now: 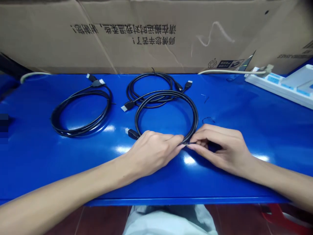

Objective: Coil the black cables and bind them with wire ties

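A coiled black cable [196, 117] lies in front of me on the blue table, with one light-tipped plug [132, 133] sticking out at its left and another plug [128, 105] above that. My left hand [156, 148] is closed on the near side of this coil. From the right, my right hand [220, 147] pinches a thin dark tie [192, 143] at the same spot, fingertips close to those of the left. A second coiled cable [129, 86] lies behind, partly under the first. Off to the left rests a third coiled cable [55, 120] with its two plugs together at the top.
A large cardboard box [146, 55] stands along the back of the blue table [117, 176]. At the right back is a white power strip [281, 85] with a pale cord [225, 71]. Loose thin ties [207, 119] lie right of the coils.
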A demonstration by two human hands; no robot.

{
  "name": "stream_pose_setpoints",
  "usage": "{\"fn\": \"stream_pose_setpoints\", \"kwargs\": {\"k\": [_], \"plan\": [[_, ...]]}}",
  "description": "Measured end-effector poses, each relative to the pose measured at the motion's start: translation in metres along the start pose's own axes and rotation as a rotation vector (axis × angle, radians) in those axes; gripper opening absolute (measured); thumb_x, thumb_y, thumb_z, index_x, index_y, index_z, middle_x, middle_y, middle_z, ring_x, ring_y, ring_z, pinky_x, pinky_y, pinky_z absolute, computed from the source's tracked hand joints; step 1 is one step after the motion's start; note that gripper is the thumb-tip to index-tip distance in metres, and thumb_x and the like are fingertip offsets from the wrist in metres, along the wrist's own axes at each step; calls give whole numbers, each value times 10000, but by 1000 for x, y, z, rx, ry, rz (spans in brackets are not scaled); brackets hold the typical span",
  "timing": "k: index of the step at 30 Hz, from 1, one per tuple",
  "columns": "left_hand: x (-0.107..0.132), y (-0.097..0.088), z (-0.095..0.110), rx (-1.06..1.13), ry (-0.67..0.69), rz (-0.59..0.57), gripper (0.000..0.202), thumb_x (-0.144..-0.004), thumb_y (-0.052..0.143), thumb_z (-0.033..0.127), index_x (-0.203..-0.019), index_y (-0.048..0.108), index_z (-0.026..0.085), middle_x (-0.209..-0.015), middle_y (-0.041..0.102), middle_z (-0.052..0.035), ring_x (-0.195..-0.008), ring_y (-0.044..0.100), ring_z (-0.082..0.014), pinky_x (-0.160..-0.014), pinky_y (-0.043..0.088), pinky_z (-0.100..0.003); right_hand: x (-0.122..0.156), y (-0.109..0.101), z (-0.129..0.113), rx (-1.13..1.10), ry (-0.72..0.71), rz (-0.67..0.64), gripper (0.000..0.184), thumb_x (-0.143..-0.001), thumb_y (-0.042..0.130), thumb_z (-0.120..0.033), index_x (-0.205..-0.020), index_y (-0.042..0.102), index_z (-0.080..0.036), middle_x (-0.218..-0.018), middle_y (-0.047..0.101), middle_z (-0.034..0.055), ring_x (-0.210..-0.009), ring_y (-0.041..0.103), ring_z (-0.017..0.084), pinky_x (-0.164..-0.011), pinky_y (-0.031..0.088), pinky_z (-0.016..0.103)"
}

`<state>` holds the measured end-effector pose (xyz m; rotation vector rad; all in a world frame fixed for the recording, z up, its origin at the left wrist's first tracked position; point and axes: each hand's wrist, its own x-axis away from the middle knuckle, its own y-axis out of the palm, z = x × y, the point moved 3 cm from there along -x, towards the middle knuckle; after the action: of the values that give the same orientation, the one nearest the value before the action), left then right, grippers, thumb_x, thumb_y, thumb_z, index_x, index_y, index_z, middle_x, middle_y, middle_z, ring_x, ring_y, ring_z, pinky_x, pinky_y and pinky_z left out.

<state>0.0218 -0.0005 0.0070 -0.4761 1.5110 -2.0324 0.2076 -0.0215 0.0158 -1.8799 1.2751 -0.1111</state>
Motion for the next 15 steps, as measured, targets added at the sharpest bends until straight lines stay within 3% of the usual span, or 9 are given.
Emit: {"fn": "stream_pose_setpoints", "kwargs": {"k": [5, 11, 15], "plan": [[1, -1, 0, -18, 4, 28, 283, -1013, 367, 351, -1084, 603, 211, -861, 723, 14, -758, 705, -165, -590, 437, -237, 4, 4, -3, 262, -130, 1, 31, -916, 595, -177, -935, 617, -188, -832, 665, 19, -697, 605, 108, -604, 445, 218], [0, -1, 3, -8, 0, 15, 274, -1012, 372, 349, -1034, 608, 211, -786, 697, 24, -706, 692, -159, -567, 427, -243, 10, 1, -22, 730, -667, -30, 128, -892, 569, -104, -950, 679, -136, -874, 708, 82, -665, 600, 154, -570, 439, 309], [1, -2, 5, -2, -5, 12, 290, -1015, 359, 363, -1007, 605, 209, -776, 693, 21, -695, 689, -158, -569, 431, -244, 14, 1, -27, 892, -776, -55, 117, -893, 596, -189, -928, 707, -180, -936, 716, 63, -719, 610, 170, -586, 472, 321]]}}
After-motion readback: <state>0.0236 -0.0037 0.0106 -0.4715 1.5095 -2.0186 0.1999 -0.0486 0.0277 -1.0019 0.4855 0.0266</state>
